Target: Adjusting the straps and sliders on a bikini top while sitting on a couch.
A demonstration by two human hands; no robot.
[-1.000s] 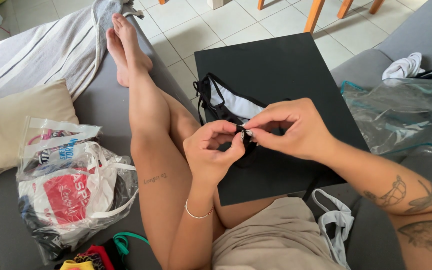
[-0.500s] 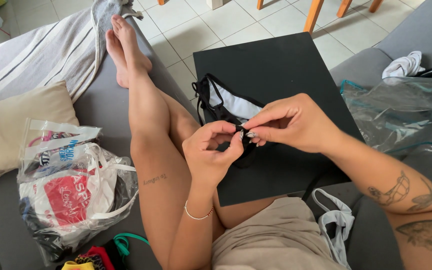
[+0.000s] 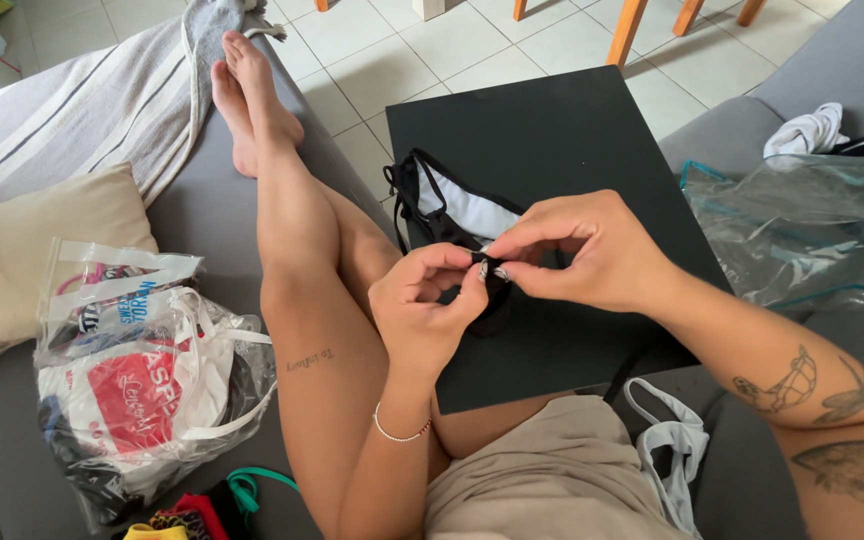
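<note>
A black garment with a white lining (image 3: 449, 210) lies at the near left edge of a black table (image 3: 562, 140). My left hand (image 3: 427, 305) and my right hand (image 3: 577, 250) meet above it, fingertips pinched together on a thin black strap of the garment. Both hands hover just over the table's front left part, beside my bare legs stretched along a grey sofa (image 3: 192, 215). The strap end itself is mostly hidden between the fingers.
A clear plastic bag of clothes (image 3: 142, 375) sits at my left on the sofa beside a beige cushion (image 3: 12, 260) and a striped blanket (image 3: 82, 105). A clear zip pouch (image 3: 802, 230) and white and black garments (image 3: 812, 130) lie right. A light garment (image 3: 677, 445) rests by my lap.
My fingers have shifted slightly on the strap, the pinch point staying over the garment. Nothing else has moved.
</note>
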